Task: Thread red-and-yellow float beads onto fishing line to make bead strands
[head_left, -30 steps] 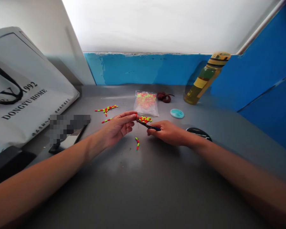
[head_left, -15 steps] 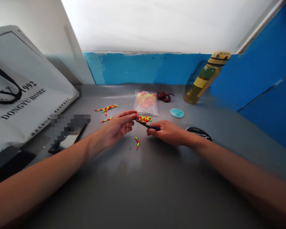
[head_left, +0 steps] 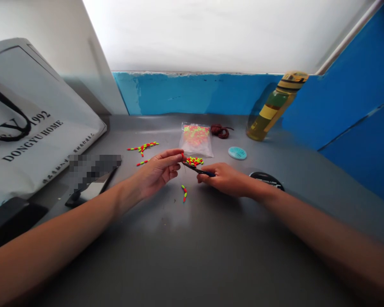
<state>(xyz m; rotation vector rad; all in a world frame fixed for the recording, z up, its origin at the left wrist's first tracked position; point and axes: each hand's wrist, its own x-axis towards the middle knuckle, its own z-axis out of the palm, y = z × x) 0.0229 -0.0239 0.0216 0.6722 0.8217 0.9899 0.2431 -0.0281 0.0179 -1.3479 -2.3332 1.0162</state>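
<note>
Between the thumb and forefinger of my left hand (head_left: pixel 161 170) is a small red bead (head_left: pixel 182 156), with a thin line hanging below it. My right hand (head_left: pixel 222 179) grips the dark blue handles of a slim cutting tool, seemingly scissors (head_left: pixel 196 169); its tip meets the bead and line. Just behind the tool lies a small pile of red and yellow-green beads (head_left: pixel 196 161). A short string of such beads (head_left: pixel 184 193) lies on the table in front of my hands. More beaded strings (head_left: pixel 143 147) rest beyond my left hand.
A clear bag of beads (head_left: pixel 196 138) lies at the back beside a dark red cord bundle (head_left: pixel 222 131). To the right are a turquoise disc (head_left: pixel 237 153), a black round spool (head_left: pixel 266 180) and a bottle (head_left: pixel 269 113). A white bag (head_left: pixel 35 115) stands left, near a pixelated object (head_left: pixel 94 175).
The view has tilted very slightly, so everything sits a little lower. Both hands hold nearly the same pose, the tool's tip still at the bead.
</note>
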